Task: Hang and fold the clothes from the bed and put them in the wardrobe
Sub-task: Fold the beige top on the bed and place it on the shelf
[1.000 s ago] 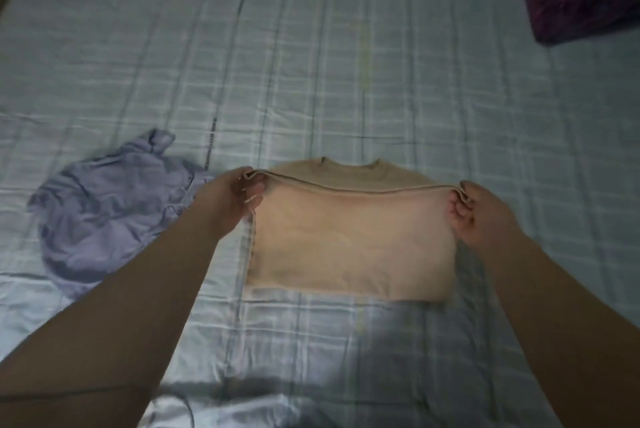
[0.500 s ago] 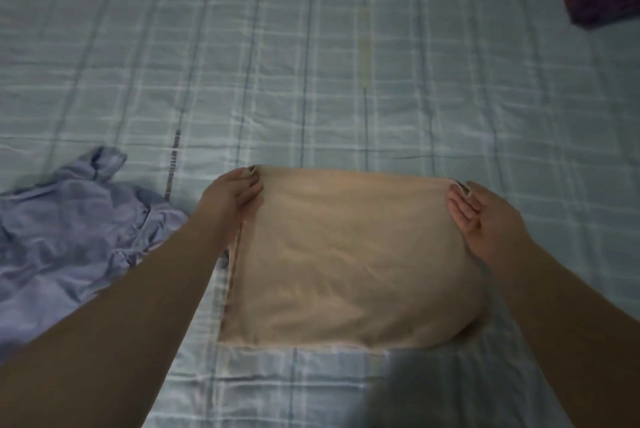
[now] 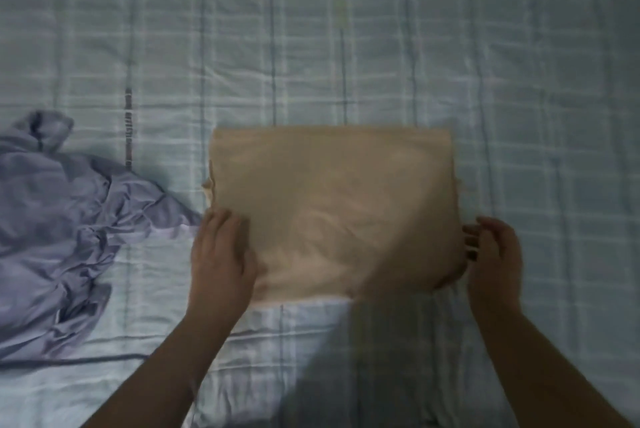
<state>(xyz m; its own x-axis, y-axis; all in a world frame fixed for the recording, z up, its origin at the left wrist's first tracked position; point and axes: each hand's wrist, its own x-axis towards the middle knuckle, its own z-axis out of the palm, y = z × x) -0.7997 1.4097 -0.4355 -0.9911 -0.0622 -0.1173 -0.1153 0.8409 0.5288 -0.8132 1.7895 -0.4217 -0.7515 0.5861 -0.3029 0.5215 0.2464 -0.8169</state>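
Two bare forearms reach in from the near edge. The left hand (image 3: 221, 254) lies flat on the near-left corner of the top (image 3: 339, 206), its fingers straight and pressing the cloth down without gripping. The right hand (image 3: 495, 254) sits at the top's near-right edge with its fingers bent toward the cloth. Blur hides whether they hold it. The beige top lies folded into a neat rectangle on the bed (image 3: 346, 46), between the hands. A crumpled lilac shirt (image 3: 59, 230) lies just left of it. Beyond them stretches the pale checked sheet.
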